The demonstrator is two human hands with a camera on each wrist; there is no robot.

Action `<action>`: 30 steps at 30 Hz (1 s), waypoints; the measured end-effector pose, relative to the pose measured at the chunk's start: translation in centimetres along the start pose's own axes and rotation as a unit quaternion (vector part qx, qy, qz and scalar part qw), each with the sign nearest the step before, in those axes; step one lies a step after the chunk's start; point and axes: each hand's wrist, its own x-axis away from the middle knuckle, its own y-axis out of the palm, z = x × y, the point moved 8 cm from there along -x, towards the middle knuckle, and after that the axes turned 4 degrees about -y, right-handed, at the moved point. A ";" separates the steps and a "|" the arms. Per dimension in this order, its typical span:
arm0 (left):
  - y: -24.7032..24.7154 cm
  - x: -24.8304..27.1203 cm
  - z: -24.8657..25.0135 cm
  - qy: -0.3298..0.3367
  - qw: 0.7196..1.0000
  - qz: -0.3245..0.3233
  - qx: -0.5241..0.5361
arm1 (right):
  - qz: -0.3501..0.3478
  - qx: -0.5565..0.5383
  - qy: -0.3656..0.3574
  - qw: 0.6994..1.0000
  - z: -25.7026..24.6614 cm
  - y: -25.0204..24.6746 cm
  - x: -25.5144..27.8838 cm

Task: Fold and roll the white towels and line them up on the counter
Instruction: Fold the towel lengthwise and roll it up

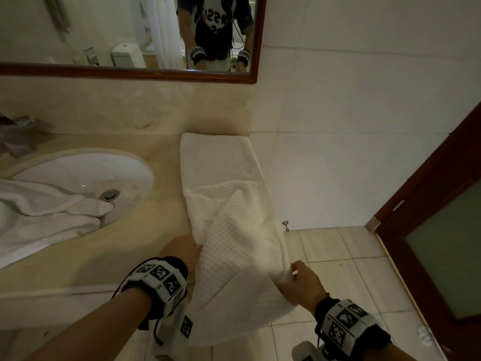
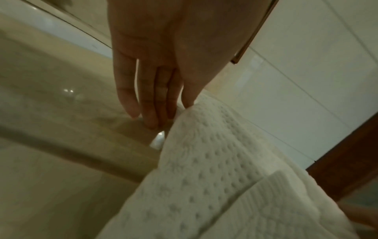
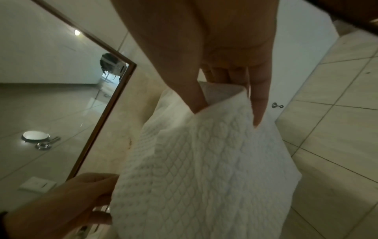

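A white waffle-weave towel (image 1: 234, 230) lies lengthwise on the right end of the beige counter (image 1: 156, 220). Its far end (image 1: 216, 157) is flat against the back wall, and its near end is lifted and hangs past the counter's front edge. My left hand (image 1: 194, 247) grips the towel's left edge, pinching it between thumb and fingers (image 2: 174, 113). The right hand (image 1: 294, 272) pinches the right edge, thumb on one side and index finger on the other (image 3: 229, 116). The cloth (image 3: 204, 169) sags between the two hands.
More white towels (image 1: 39, 212) lie heaped in and over the oval sink (image 1: 104, 165) at left, behind it a tap (image 1: 18, 136). A framed mirror (image 1: 130, 74) hangs above. The tiled wall (image 1: 338, 152) bounds the counter's right end; a dark wooden door (image 1: 442, 230) stands further right.
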 end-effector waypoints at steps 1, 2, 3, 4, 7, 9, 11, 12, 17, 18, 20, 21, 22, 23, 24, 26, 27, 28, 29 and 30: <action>0.2 -0.3 -0.1 -0.003 1.000 -0.002 -0.004 | 0.001 -0.004 0.002 1.000 0.1 -0.2 -0.1; 0.2 -0.5 -0.2 -0.008 1.000 -0.003 -0.008 | 0.002 -0.003 -0.003 1.000 0.3 -0.4 -0.4; 0.1 -0.6 -0.2 -0.008 1.000 0.003 -0.010 | 0.004 0.012 -0.018 1.000 0.1 -0.7 -0.5; 0.1 -0.6 -0.2 -0.009 1.000 0.011 -0.007 | 0.002 0.040 -0.033 0.999 0.0 -0.9 -0.5; -0.9 -0.7 -0.4 0.000 0.999 0.046 -0.010 | -0.014 0.085 -0.048 0.995 0.1 -2.0 -0.4; -2.5 -0.9 -1.3 -0.011 0.996 0.075 -0.044 | -0.015 0.097 -0.031 0.995 1.0 -3.4 -0.4; -4.0 -1.2 -2.7 -0.033 0.994 0.085 -0.060 | -0.022 0.113 -0.020 0.993 1.8 -4.6 -0.5; -4.3 -1.2 -3.3 -0.041 0.994 0.082 -0.066 | -0.042 0.108 -0.018 0.993 2.1 -4.5 -0.5; -2.9 -1.1 -4.0 -0.039 0.997 0.040 -0.058 | -0.157 -0.170 0.016 0.973 1.5 -0.7 1.1; -2.6 -1.1 -4.1 -0.041 0.998 0.027 -0.026 | -0.146 -0.219 0.022 0.965 1.2 -0.4 1.0; -2.3 -1.0 -4.2 -0.049 0.998 0.002 0.045 | -0.110 -0.267 0.031 0.957 0.6 -0.3 0.7; -1.9 -0.9 -4.3 -0.058 0.995 -0.015 0.076 | -0.101 -0.273 0.029 0.956 0.2 -0.4 0.5; -1.9 -0.8 -4.4 -0.063 0.992 -0.022 0.109 | -0.107 -0.276 0.021 0.955 -0.3 -0.3 0.5; -2.0 -0.9 -4.6 -0.068 0.988 -0.022 0.140 | -0.127 -0.283 0.006 0.950 -1.0 -0.2 0.6; -2.3 -0.9 -4.8 -0.068 0.983 -0.017 0.170 | -0.155 -0.297 -0.006 0.942 -1.7 -0.2 0.8; -2.8 -1.5 -5.8 -0.070 0.979 -0.014 0.192 | -0.203 -0.297 -0.003 0.933 -2.1 -0.1 1.3; -3.0 -1.7 -6.4 -0.072 0.981 -0.018 0.179 | -0.219 -0.271 0.007 0.937 -1.6 -0.1 1.3; -3.1 -1.6 -6.8 -0.068 0.985 -0.024 0.159 | -0.230 -0.234 0.021 0.944 -0.8 0.2 1.3; -3.1 -1.4 -6.8 -0.060 0.989 -0.025 0.134 | -0.237 -0.199 0.043 0.950 0.2 0.6 1.3; -3.0 -1.1 -6.6 -0.044 0.992 -0.017 0.113 | -0.249 -0.173 0.064 0.951 1.2 1.4 1.4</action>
